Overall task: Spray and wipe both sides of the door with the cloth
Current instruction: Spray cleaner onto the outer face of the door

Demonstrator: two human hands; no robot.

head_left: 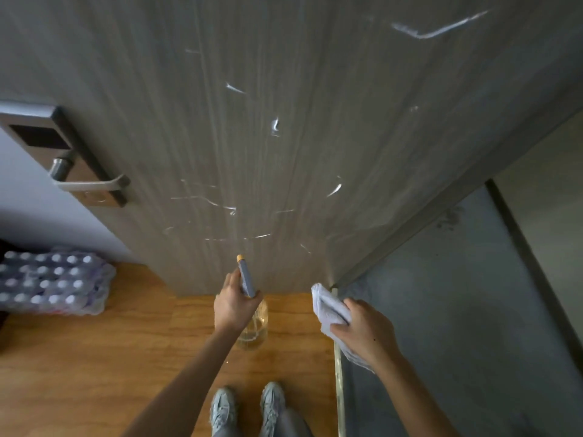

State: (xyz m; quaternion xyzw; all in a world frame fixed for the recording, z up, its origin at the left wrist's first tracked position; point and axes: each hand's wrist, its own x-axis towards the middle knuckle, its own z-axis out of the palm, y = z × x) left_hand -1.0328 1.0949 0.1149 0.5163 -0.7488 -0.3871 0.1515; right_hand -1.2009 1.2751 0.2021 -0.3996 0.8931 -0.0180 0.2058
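A grey wood-grain door [284, 105] fills the upper view, streaked with thin white marks across its middle. My left hand [232, 302] grips a spray bottle [249, 307] with a grey head and orange nozzle tip aimed at the door's lower part; its clear body holds yellowish liquid. My right hand [362, 331] holds a bunched white cloth [329, 307] a little short of the door's right edge, not touching the door.
A metal lock plate with lever handle [82, 181] sits on the door's left side. A shrink-wrapped pack of bottles [50, 279] lies on the wooden floor at left. A metal threshold strip [339, 357] divides wood floor from grey floor at right. My shoes [249, 405] are below.
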